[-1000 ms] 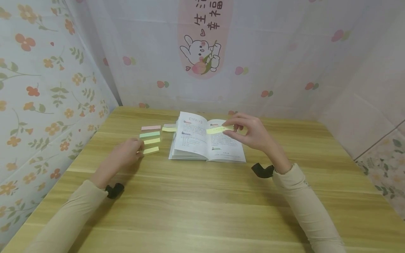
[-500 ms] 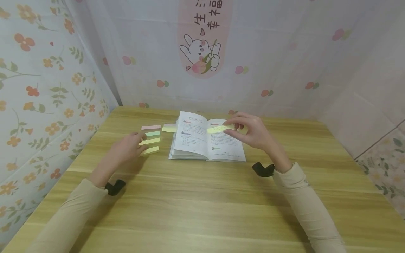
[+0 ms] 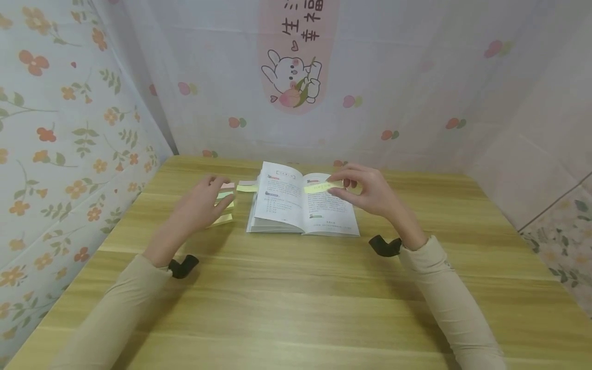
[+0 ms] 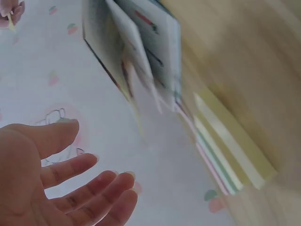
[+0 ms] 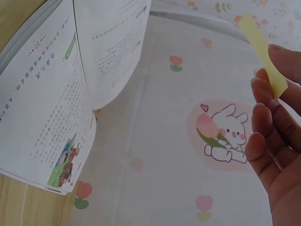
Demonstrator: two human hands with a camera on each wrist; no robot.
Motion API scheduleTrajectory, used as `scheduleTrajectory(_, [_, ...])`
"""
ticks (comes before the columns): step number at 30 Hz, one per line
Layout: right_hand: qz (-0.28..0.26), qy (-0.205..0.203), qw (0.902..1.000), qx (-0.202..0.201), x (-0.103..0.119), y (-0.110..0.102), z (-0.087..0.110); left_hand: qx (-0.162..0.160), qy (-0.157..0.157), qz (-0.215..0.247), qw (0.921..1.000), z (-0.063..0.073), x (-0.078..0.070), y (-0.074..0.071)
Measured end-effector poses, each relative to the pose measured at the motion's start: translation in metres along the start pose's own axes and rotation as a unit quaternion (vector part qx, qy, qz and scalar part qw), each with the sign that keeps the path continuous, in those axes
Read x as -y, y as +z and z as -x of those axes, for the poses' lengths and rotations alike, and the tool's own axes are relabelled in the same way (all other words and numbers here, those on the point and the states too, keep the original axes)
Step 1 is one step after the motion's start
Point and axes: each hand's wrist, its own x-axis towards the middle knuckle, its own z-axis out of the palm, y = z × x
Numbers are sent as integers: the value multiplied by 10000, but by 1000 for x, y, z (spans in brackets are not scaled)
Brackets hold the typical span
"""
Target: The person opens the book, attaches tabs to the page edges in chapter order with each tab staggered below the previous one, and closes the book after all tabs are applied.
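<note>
An open book (image 3: 282,198) lies on the table, printed pages facing up. Between thumb and fingers, my right hand (image 3: 367,192) pinches a yellow sticky note strip (image 3: 319,188) above the right page; faint writing shows on it. In the right wrist view the strip (image 5: 263,56) hangs slightly bent from the fingertips. My left hand (image 3: 191,205) hovers over the sticky note pads left of the book, its fingers relaxed and holding nothing. A pink pad (image 3: 227,186), a green pad (image 3: 225,195) and yellow pads (image 3: 223,220) are partly hidden behind it.
A yellow tab (image 3: 246,188) and a greyish-pink tab (image 3: 248,183) stick out from the book's left edge. Wooden table (image 3: 296,298) spreads in front. A patterned cloth (image 3: 393,92) hangs behind, and a floral cloth (image 3: 69,154) stands at the left.
My left hand has moved from beside the lower yellow pads up and right, over the pads toward the book. My right hand stays nearly still with the yellow strip.
</note>
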Motion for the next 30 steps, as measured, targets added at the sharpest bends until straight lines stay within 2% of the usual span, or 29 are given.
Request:
scheduleTrajectory(7, [94, 224, 9997, 70, -1, -2, 0, -59, 208, 249, 9995, -11, -17, 2])
scheduleTrajectory(15, [177, 273, 9993, 191, -8, -3, 1, -121, 294, 165, 9994, -23, -32, 8])
scheduleTrajectory(23, [181, 312, 9990, 280, -15, -6, 4, -175, 548, 416, 9975, -34, -51, 15])
scheduleTrajectory(30, [180, 369, 9987, 316, -19, -10, 5, -102, 562, 439, 9974, -40, -65, 23])
